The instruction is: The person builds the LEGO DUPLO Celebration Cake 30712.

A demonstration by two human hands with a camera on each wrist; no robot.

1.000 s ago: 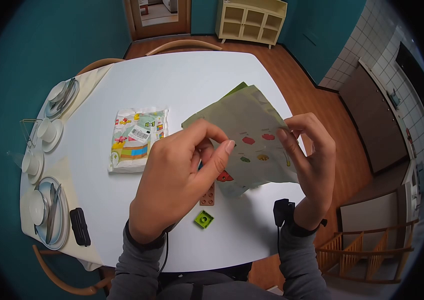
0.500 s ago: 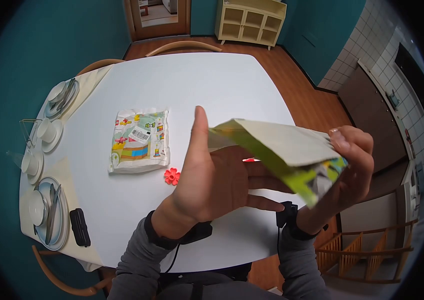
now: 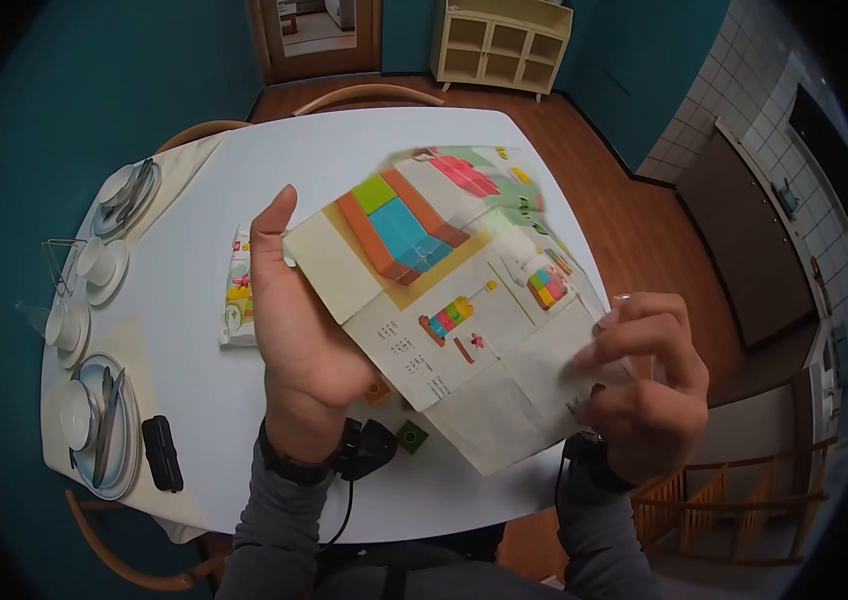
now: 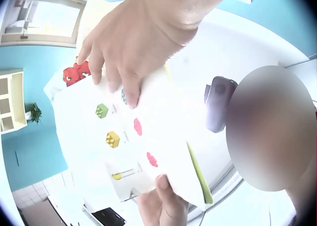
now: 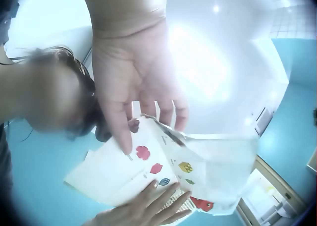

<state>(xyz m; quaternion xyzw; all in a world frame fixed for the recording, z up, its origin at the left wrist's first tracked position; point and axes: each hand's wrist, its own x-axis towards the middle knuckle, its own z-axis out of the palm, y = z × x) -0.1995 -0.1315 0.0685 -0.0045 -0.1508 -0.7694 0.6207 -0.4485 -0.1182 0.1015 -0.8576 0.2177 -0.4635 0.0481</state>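
A creased paper instruction leaflet (image 3: 424, 300), printed with colourful brick models, is spread open above the table. My left hand (image 3: 304, 345) supports it from beneath at the left edge, thumb sticking up; the left wrist view shows the fingers straight against the sheet's underside. At the right edge, my right hand (image 3: 649, 390) pinches the paper between thumb and fingers, as the right wrist view (image 5: 133, 87) also has it. Below the sheet, a green toy brick (image 3: 411, 436) and an orange brick (image 3: 377, 390) are partly visible on the table. A printed toy bag (image 3: 237, 300) lies behind my left hand, mostly hidden.
Along the white table's (image 3: 274, 150) left side stand place settings with plates (image 3: 129, 440), cutlery and cups (image 3: 62, 328). A black case (image 3: 161, 455) lies near the front left. Wooden chairs (image 3: 369, 92) stand around the table.
The leaflet has been turned over and spread, so its brick-model side now faces up. My left hand went from in front of the paper to underneath it, on the left; the right keeps its grip.
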